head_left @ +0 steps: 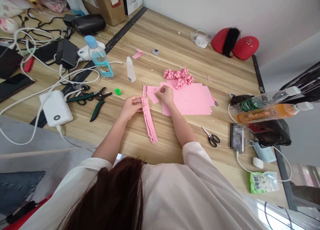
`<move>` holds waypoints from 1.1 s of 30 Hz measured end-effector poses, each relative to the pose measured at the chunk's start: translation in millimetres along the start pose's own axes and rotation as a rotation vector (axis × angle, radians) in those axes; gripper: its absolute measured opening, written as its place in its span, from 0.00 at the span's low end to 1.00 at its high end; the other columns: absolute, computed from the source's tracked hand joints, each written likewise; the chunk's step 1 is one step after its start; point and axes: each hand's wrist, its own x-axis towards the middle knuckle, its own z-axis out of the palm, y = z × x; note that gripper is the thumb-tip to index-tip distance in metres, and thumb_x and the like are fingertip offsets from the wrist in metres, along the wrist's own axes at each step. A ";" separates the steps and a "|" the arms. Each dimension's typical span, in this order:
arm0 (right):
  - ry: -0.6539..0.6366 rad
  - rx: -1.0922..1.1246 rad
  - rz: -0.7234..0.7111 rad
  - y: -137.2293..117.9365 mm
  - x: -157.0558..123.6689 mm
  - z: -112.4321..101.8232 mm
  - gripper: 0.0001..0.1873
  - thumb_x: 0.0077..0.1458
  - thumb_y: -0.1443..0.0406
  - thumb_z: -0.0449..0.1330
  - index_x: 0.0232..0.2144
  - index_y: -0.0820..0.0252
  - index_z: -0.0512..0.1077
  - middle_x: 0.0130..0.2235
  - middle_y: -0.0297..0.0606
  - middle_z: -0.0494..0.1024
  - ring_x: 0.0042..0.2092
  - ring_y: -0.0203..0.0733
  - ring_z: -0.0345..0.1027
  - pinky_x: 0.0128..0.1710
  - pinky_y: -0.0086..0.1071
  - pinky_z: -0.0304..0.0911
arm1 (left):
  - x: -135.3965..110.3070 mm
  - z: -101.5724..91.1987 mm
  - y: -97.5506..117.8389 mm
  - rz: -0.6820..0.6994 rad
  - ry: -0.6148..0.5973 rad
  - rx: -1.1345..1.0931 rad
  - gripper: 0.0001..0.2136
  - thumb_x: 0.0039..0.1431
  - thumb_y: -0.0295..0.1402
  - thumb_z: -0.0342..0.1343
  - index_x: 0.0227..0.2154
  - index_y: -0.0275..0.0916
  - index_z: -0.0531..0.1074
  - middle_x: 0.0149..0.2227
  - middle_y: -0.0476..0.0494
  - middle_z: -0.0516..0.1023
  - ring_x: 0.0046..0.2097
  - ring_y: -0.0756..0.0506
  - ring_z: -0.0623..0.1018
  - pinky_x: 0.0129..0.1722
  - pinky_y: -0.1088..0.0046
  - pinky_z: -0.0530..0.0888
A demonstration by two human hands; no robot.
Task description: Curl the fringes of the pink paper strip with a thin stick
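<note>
My left hand (132, 107) is closed on the top end of a long pink paper strip (150, 125) with a puffy, folded edge. The strip slants toward me across the table. My right hand (166, 95) is pinched over flat pink paper strips (153, 97); whatever is between its fingertips is too small to make out. Just right of it lies a stack of pink paper sheets (188, 100). Curled pink paper flower clusters (178, 77) rest at the stack's far edge. A white glue bottle (130, 69) stands uncapped beyond my left hand, and a green cap (117, 91) lies nearby.
Black-handled scissors (213, 139) lie right of my right forearm. Green-handled pliers (97, 105), a power bank (56, 107), cables and a clear bottle (100, 58) crowd the left. Drink bottles (272, 113) lie at the right, and a red case (246, 47) at the back.
</note>
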 end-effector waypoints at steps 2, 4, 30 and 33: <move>-0.003 0.019 -0.008 0.3 -0.4 -1.6 0.06 0.47 0.66 0.59 0.23 0.56 0.64 0.25 0.30 0.71 0.28 0.36 0.64 0.29 0.30 0.55 | 0.1 -0.3 0.0 0.000 -0.001 0.001 0.28 0.31 0.35 0.74 0.40 0.35 0.75 0.33 0.46 0.80 0.33 0.47 0.79 0.34 0.68 0.81; -0.008 0.038 -0.014 0.4 -0.5 -2.4 0.04 0.48 0.66 0.58 0.24 0.56 0.65 0.27 0.31 0.72 0.29 0.36 0.65 0.29 0.29 0.56 | 0.1 -0.5 0.1 0.003 0.001 0.001 0.28 0.31 0.35 0.74 0.40 0.35 0.75 0.34 0.45 0.81 0.33 0.47 0.79 0.35 0.67 0.81; 0.043 0.336 -0.028 -22.5 -7.8 -35.0 0.00 0.45 0.67 0.54 0.24 0.57 0.64 0.28 0.31 0.70 0.30 0.34 0.63 0.33 0.29 0.59 | 2.4 -1.4 -1.4 0.046 0.049 0.077 0.26 0.43 0.34 0.67 0.48 0.39 0.71 0.28 0.51 0.78 0.28 0.49 0.77 0.29 0.72 0.77; 0.077 0.425 -0.038 -37.9 -22.5 -43.7 0.03 0.49 0.63 0.52 0.27 0.56 0.63 0.29 0.31 0.68 0.31 0.34 0.63 0.33 0.29 0.60 | -0.6 0.1 -1.4 0.082 0.035 0.093 0.19 0.42 0.35 0.67 0.40 0.38 0.74 0.28 0.49 0.78 0.27 0.50 0.76 0.28 0.73 0.77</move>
